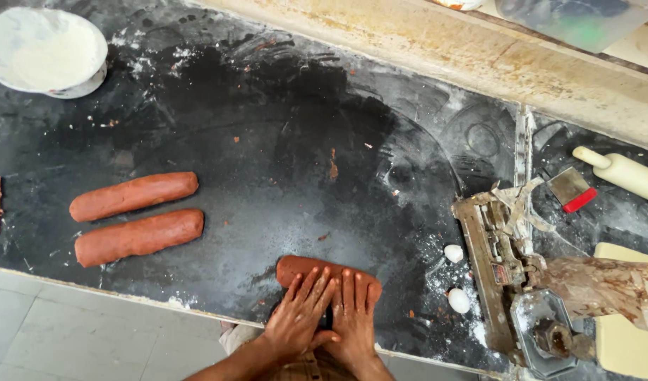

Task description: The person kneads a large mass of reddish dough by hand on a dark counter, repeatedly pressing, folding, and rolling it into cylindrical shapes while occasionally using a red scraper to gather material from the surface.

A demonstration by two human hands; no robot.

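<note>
Both my hands press flat on a reddish-brown dough log (299, 268) near the front edge of the black floured counter (282, 141). My left hand (299, 314) lies on its middle, fingers spread and straight. My right hand (354, 310) lies beside it, covering the log's right end. The thumbs touch. Two finished dough logs lie side by side at the left: the upper log (133, 195) and the lower log (138, 236).
A white bowl of flour (45, 49) stands at the far left corner. Two small white dough lumps (456, 276) lie right of my hands, beside a dirty metal scale (514, 282). A rolling pin (624, 173) and a red-handled scraper (572, 189) lie at the right.
</note>
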